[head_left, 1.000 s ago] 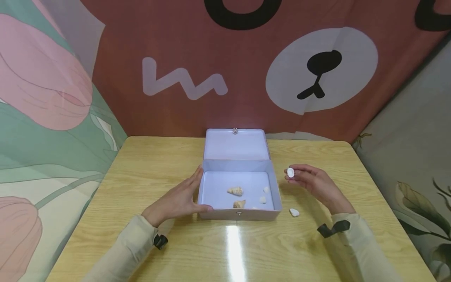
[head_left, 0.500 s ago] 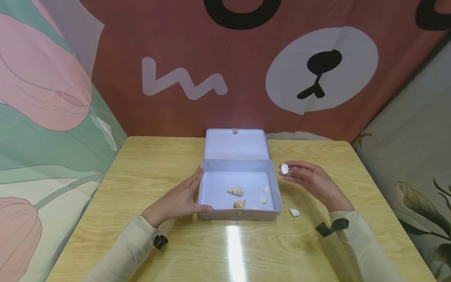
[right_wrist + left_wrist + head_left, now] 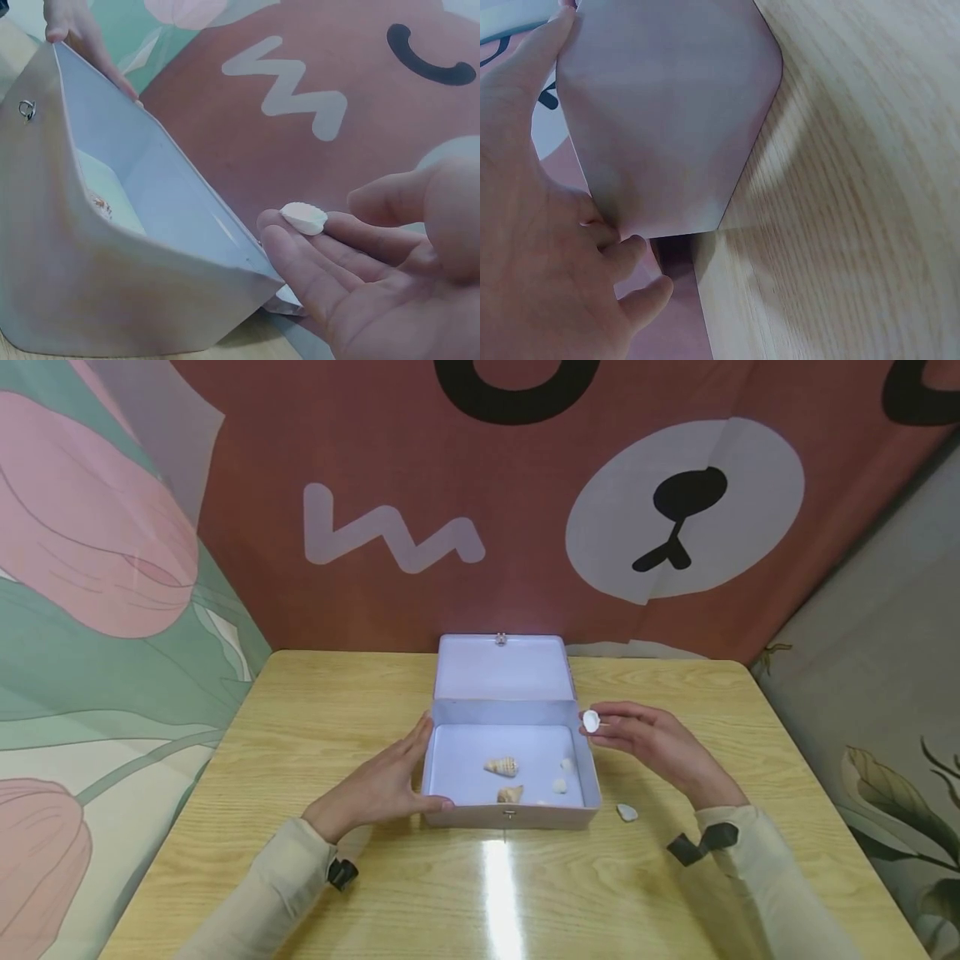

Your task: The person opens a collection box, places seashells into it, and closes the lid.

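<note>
My right hand (image 3: 656, 739) holds a small white seashell (image 3: 591, 721) at its fingertips, just beside the box's right back rim. In the right wrist view the ribbed shell (image 3: 304, 218) sits among the fingertips, with the thumb apart from it. My left hand (image 3: 375, 785) grips the left side of the pale lilac box (image 3: 517, 817), thumb over the front rim and fingers along the side. Inside the box lie a cone-shaped spiral shell (image 3: 501, 766), a tan shell (image 3: 510, 794) and small white pieces (image 3: 559, 786). Another white shell (image 3: 627, 812) lies on the table, right of the box.
The box's hinged lid (image 3: 501, 667) stands raised at the back, its metal clasp (image 3: 501, 639) at the top. Beneath is a wood-grain table (image 3: 337, 693). A printed cloth (image 3: 375, 602) hangs directly behind its far edge.
My right hand has moved left with the white seashell, from out beside the box up to its right rim. The left hand, the box and the other shells have stayed put.
</note>
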The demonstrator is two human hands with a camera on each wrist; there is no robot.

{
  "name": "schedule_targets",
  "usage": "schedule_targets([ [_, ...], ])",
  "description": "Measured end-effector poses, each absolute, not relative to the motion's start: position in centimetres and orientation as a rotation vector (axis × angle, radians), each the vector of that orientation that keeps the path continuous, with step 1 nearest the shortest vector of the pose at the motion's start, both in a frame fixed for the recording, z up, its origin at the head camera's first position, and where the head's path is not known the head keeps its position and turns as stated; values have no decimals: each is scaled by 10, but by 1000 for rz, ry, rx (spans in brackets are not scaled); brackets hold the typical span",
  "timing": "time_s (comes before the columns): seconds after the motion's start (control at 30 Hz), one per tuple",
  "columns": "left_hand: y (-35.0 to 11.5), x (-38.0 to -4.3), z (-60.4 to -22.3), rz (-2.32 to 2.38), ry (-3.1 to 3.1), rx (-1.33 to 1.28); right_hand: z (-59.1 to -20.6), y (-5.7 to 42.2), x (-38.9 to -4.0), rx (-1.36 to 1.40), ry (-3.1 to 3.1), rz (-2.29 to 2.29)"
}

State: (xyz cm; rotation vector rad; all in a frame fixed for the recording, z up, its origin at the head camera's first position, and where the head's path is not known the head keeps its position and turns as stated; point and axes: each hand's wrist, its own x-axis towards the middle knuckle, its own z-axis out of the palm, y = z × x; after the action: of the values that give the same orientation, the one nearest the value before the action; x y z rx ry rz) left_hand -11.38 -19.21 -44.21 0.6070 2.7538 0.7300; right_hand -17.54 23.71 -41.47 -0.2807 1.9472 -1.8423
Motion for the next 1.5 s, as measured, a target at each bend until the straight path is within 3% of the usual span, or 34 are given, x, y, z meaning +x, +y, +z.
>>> schedule_targets([
  [1.5, -192, -115, -444, 700, 2761, 601, -407, 217, -176, -507, 1931, -1745],
])
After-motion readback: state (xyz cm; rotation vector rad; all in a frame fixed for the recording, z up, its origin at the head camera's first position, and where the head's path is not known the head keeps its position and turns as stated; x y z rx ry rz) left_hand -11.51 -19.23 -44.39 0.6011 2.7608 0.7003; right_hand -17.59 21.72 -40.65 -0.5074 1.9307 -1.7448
